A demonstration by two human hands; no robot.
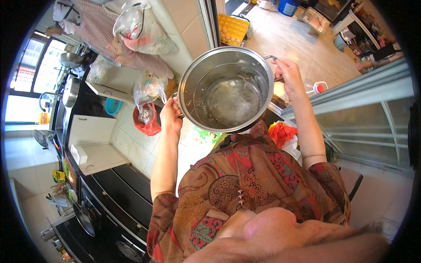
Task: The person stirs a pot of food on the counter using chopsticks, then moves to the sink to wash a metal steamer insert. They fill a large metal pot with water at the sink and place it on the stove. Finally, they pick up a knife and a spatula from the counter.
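Note:
A large stainless steel pot (227,126) is held up in front of my chest, its open top facing the camera. Clear liquid that looks like water (235,98) lies in the bottom. My left hand (171,113) grips the loop handle on the pot's left side. On the opposite side, my right hand (288,75) holds the other metal handle (270,57). Both arms are stretched forward. What lies directly under the pot is hidden.
A sliding glass door (368,121) stands at the right, its track crossing the doorway. Beyond it are yellow egg trays (233,28). Left of the pot, a red plastic bag (147,123) lies on the tiled floor near white cabinets (92,130). A person's leg shows at far right.

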